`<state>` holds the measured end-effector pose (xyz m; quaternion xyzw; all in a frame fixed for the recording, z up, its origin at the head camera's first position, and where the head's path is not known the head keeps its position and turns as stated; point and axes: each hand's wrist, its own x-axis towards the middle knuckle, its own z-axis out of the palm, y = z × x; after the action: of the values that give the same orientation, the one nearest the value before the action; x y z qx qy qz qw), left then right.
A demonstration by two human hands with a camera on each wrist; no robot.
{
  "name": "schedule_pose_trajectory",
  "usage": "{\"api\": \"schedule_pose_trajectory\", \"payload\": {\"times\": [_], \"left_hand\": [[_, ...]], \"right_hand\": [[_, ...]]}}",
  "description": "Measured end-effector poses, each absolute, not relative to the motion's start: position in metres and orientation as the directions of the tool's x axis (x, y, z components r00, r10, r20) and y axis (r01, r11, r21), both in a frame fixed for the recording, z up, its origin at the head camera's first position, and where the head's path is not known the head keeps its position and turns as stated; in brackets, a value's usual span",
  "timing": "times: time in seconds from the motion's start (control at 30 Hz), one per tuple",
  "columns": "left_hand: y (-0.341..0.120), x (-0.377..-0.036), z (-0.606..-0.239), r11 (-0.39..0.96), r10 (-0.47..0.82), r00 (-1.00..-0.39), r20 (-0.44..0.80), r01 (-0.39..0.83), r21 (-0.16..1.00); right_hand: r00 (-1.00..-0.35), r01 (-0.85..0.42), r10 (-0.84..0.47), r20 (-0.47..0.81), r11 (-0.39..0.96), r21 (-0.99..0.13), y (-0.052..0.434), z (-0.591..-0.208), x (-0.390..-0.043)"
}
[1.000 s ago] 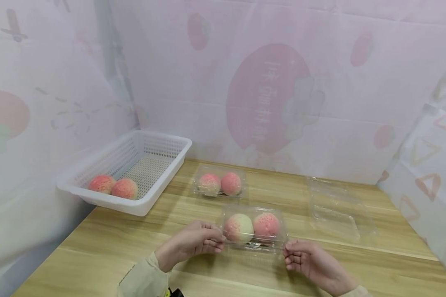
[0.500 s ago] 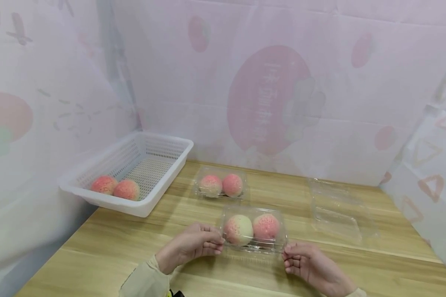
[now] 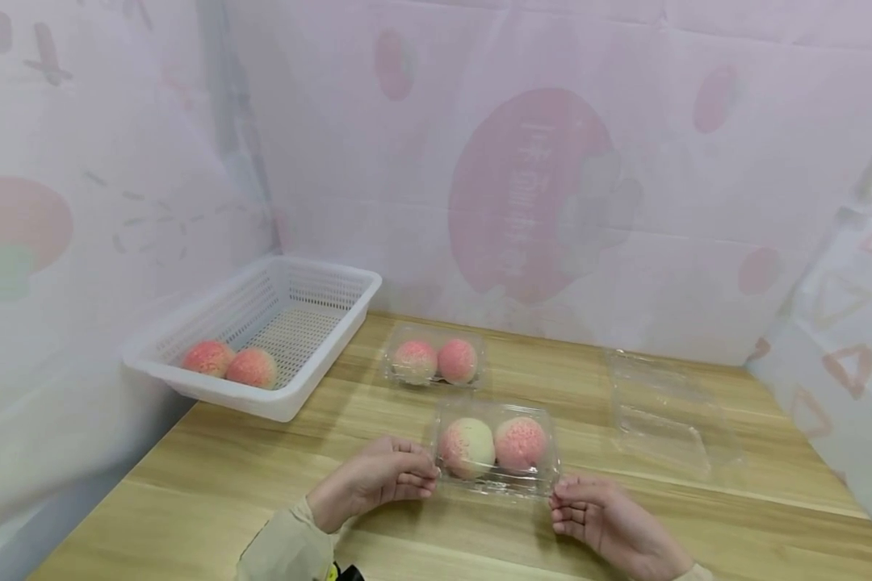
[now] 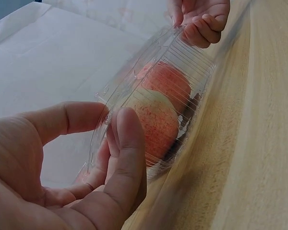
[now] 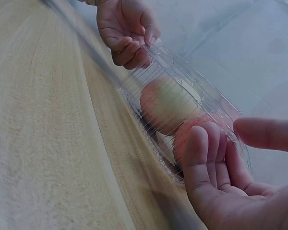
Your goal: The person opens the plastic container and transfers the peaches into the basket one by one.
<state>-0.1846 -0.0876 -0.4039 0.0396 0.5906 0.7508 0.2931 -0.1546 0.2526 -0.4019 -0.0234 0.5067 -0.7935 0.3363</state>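
A clear plastic clamshell box (image 3: 497, 484) stands on the wooden table near the front, with two pink and pale yellow peaches (image 3: 521, 443) side by side inside. At its front left corner my left hand (image 3: 381, 478) pinches the edge between thumb and fingers. My right hand (image 3: 614, 520) pinches the same edge at the front right corner. Both wrist views show the ribbed side of the box between the hands, thumb on one side of the rim and fingers on the other. The lid lies over the peaches; whether it is latched, I cannot tell.
Behind stands another clear box (image 3: 436, 379) holding two peaches. At the left, a white perforated basket (image 3: 320, 347) has two peaches (image 3: 253, 369) in its near end. An unfilled clear clamshell (image 3: 668, 411) lies at the right. Printed cloth (image 3: 407, 161) encloses the table's back and sides.
The head view has turned slightly, shifting the surroundings a little rightward. Both hands keep their pinch on the box edge, and the box stays in nearly the same place.
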Motion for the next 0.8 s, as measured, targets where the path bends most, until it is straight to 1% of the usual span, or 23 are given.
{"api": "schedule_pose_trajectory", "payload": {"times": [0.7, 0.77, 0.8], "left_hand": [[-0.0900, -0.1833, -0.4083, -0.136, 0.485, -0.829, -0.280, -0.387, 0.912], [-0.0913, -0.1843, -0.4068, -0.124, 0.484, -0.832, -0.271, -0.372, 0.920], [-0.0919, -0.1849, -0.4054, -0.115, 0.481, -0.837, -0.262, -0.356, 0.927]], "right_hand": [[-0.788, 0.492, -0.549, -0.277, -0.294, -0.819, 0.2520, -0.4064, -0.1510], [-0.806, 0.464, -0.524, -0.276, -0.269, -0.844, 0.2523, -0.4053, -0.1506], [-0.828, 0.432, -0.489, -0.274, -0.244, -0.868, 0.2524, -0.4042, -0.1500]]}}
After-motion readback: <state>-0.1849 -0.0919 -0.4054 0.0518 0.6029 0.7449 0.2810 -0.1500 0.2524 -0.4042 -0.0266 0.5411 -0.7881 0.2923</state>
